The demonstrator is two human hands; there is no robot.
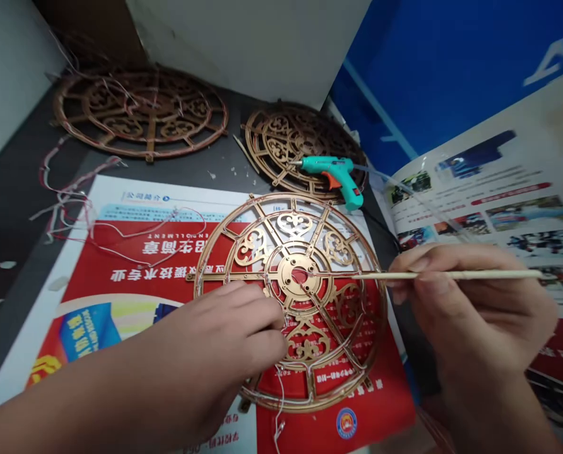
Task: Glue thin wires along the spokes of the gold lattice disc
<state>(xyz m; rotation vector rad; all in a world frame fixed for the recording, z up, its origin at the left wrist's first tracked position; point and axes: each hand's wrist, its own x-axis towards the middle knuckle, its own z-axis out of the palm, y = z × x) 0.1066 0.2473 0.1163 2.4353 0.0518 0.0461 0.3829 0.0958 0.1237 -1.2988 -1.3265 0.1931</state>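
Observation:
A round gold filigree frame lies flat on a red printed leaflet, with thin wires running along its spokes and rim. My left hand rests on the frame's lower left, fingertips close to the central hub, and its curled fingers hide whatever lies beneath them. My right hand pinches a long bamboo stick whose tip reaches across the frame towards the hub. A loose white wire hangs off the frame's lower edge.
A teal hot glue gun lies on a second filigree frame. A third frame sits at the back left. Tangled red and white wires trail beside the leaflet. An open brochure rises on the right.

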